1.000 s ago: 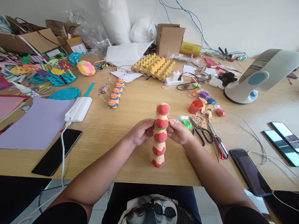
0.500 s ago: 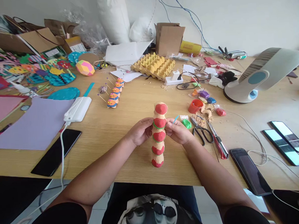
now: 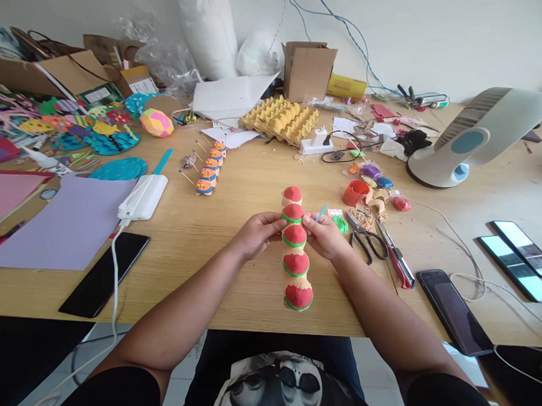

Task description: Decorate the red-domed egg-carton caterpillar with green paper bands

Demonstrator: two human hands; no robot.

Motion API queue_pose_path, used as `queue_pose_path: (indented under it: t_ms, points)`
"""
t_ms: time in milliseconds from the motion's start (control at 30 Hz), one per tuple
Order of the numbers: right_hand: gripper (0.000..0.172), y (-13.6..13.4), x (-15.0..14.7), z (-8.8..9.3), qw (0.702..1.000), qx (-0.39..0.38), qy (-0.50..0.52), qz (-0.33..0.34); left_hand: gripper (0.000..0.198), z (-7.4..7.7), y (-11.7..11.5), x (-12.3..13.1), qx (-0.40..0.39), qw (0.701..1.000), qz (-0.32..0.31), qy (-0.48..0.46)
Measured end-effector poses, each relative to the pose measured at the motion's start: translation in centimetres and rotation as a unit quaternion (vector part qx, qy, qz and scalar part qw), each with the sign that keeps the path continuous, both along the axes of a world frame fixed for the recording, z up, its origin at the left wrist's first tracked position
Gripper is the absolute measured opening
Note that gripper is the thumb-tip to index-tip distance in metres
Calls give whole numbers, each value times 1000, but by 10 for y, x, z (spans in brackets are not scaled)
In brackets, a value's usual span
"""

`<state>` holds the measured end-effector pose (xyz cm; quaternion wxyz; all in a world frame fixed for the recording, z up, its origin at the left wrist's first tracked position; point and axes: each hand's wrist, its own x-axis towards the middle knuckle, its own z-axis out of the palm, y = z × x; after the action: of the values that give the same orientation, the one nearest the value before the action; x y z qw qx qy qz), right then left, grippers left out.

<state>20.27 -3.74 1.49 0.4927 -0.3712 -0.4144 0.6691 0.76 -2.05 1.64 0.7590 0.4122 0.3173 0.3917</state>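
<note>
Between my hands is an egg-carton strip [image 3: 296,264] with several bumps, covered in red clay with green clay bands along their lower edges. My left hand [image 3: 260,234] pinches its left side near the second bump from the far end. On the opposite side, my right hand [image 3: 323,233] grips the strip at about the same height. A thin blue stick [image 3: 321,212] also pokes out from the right hand's fingers. Just beyond that hand lies green clay [image 3: 340,223] in a clear wrapper, with black-handled scissors [image 3: 367,237] beside it.
A red cutter knife [image 3: 396,257] and a phone [image 3: 453,308] lie to the right. A red cup [image 3: 355,192] stands near wrapped clay. Left are an orange-and-blue caterpillar [image 3: 210,170], a white power bank [image 3: 142,197] and a black phone [image 3: 104,275]. A fan [image 3: 467,138] stands far right.
The strip has been tipped and turned in my hands, so its red bumps and green bands now face up more fully. Both hands keep hold of it.
</note>
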Motion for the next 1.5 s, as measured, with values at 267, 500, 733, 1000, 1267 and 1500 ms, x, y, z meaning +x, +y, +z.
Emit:
queue_pose_path:
  t_ms: [267,500,733,1000,1267,1500]
  points:
    - [53,1,15,14,957,129,-260,8,30,-7,-1,3,-1,1000,-8,-10]
    - [55,-1,15,18,924,176,-338,-29,33,-3,-4,5,-3,1000,-4,3]
    - [54,4,18,13,916,186,-356,-2,41,-10,3,3,14,999,-2,42]
    - [35,14,29,-2,869,226,-435,73,33,-11,25,-18,279,910,19,306]
    - [27,12,27,4,787,188,-587,29,23,-22,32,-27,350,828,74,431]
    - [38,9,43,21,595,170,-763,-185,27,-24,32,-30,367,809,121,443]
